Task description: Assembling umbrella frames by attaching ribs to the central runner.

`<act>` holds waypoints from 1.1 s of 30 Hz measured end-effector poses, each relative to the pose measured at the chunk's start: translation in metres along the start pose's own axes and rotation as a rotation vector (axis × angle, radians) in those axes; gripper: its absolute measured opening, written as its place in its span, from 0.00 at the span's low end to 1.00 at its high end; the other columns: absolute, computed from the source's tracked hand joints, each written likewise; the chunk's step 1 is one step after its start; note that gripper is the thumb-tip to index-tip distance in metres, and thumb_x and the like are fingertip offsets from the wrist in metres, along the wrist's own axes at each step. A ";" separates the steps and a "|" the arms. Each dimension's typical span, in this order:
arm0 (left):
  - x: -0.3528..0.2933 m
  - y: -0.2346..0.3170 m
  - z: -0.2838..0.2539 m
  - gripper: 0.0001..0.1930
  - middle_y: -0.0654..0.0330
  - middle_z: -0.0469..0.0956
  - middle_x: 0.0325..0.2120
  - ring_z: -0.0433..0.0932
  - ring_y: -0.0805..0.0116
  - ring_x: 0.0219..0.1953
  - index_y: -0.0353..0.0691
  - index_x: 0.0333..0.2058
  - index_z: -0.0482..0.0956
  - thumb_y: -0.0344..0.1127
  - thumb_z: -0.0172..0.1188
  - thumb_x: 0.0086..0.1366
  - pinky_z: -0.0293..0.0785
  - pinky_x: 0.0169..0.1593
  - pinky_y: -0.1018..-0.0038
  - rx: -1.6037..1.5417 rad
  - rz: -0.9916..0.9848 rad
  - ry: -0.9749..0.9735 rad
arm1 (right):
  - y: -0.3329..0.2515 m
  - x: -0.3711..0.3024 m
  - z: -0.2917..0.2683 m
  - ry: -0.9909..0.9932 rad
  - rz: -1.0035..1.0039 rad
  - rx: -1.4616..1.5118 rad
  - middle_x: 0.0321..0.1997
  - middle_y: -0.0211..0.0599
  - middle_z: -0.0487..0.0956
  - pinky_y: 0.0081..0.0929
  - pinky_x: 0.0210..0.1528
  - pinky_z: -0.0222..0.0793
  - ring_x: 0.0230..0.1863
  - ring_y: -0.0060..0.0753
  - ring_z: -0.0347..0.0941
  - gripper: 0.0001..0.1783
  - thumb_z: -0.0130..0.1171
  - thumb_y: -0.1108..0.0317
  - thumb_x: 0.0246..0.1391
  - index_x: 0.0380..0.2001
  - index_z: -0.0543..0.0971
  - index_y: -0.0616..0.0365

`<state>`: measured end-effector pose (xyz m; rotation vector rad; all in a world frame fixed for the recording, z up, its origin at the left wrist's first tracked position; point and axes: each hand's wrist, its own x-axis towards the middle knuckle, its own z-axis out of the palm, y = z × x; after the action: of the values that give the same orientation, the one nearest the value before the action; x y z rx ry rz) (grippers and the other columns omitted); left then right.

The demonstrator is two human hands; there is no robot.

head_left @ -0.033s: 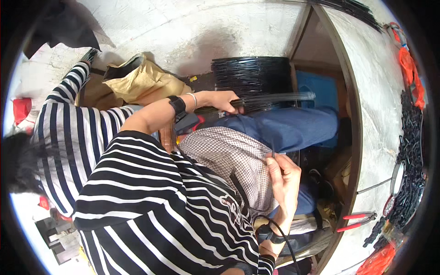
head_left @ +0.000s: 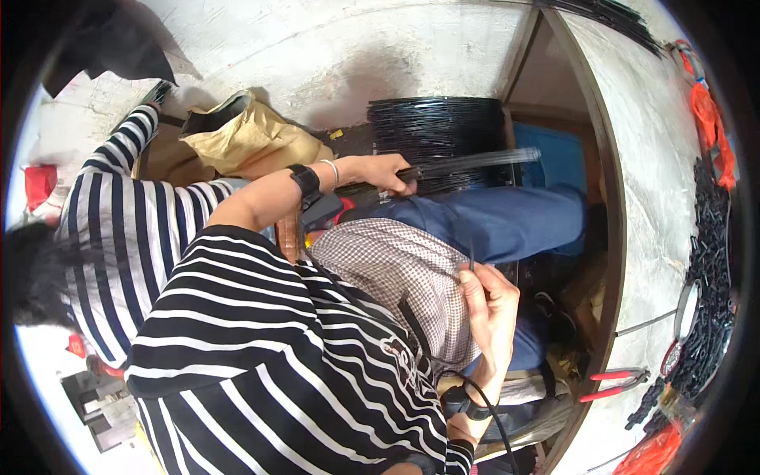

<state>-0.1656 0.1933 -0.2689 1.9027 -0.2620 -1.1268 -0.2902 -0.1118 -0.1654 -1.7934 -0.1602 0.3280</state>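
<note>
My left hand [head_left: 386,172] is closed around one end of a bundle of thin dark strips [head_left: 475,161]. The bundle points right, its far end pale and shiny, above my knee in blue trousers [head_left: 507,218]. Over my lap, my right hand [head_left: 492,305] pinches thumb to forefinger. A thin dark strip [head_left: 473,252] sticks up from that pinch; its lower part is hidden by the fingers. A checked cloth [head_left: 396,257] covers my lap beside the right hand. Behind the bundle lies a wide stack of thin black rods [head_left: 435,125].
At right stands a pale worktop [head_left: 641,198] with red-handled pliers [head_left: 617,384] and a heap of small black pieces [head_left: 712,269]. A yellowish sack [head_left: 249,138] and a co-worker in a striped top [head_left: 131,253] are at left. A blue bin [head_left: 550,150] sits beyond my knee.
The far end of the bundle in my left hand has tipped slightly upward and away. My right hand looks almost unmoved.
</note>
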 end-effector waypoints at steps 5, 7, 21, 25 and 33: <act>-0.038 0.013 -0.004 0.11 0.68 0.76 0.24 0.72 0.82 0.23 0.38 0.41 0.79 0.34 0.60 0.60 0.65 0.24 0.83 -0.144 -0.183 -0.066 | 0.014 0.012 -0.007 -0.186 0.008 0.077 0.24 0.36 0.75 0.21 0.27 0.63 0.23 0.21 0.67 0.09 0.57 0.70 0.56 0.36 0.79 0.67; -0.040 0.012 -0.002 0.13 0.67 0.77 0.24 0.73 0.82 0.24 0.37 0.41 0.79 0.38 0.62 0.60 0.64 0.24 0.83 -0.124 -0.195 -0.179 | 0.020 0.016 -0.001 -0.231 0.029 0.080 0.25 0.45 0.75 0.28 0.27 0.64 0.23 0.36 0.71 0.09 0.57 0.69 0.55 0.35 0.78 0.65; -0.113 0.136 0.001 0.17 0.67 0.72 0.14 0.69 0.80 0.14 0.37 0.22 0.76 0.46 0.64 0.59 0.64 0.18 0.81 -0.020 -0.313 0.283 | 0.039 -0.003 -0.034 -0.408 0.114 0.416 0.21 0.28 0.73 0.18 0.26 0.60 0.22 0.17 0.65 0.07 0.55 0.73 0.56 0.30 0.77 0.68; -0.122 0.166 0.021 0.17 0.67 0.73 0.15 0.71 0.78 0.15 0.37 0.24 0.76 0.46 0.63 0.60 0.66 0.19 0.80 0.018 -0.351 0.258 | 0.057 -0.023 -0.070 -0.317 0.062 0.750 0.19 0.32 0.71 0.17 0.21 0.63 0.19 0.21 0.65 0.09 0.55 0.71 0.57 0.33 0.76 0.69; -0.092 0.169 0.041 0.16 0.60 0.79 0.21 0.76 0.75 0.17 0.33 0.27 0.75 0.43 0.59 0.64 0.71 0.21 0.80 0.095 -0.558 0.025 | 0.063 -0.032 -0.087 -0.385 0.032 0.510 0.20 0.34 0.74 0.19 0.25 0.65 0.20 0.22 0.70 0.15 0.53 0.74 0.57 0.47 0.75 0.68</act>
<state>-0.2095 0.1219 -0.0907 2.1388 0.2539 -1.4682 -0.2984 -0.2169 -0.2028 -1.2171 -0.2909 0.6726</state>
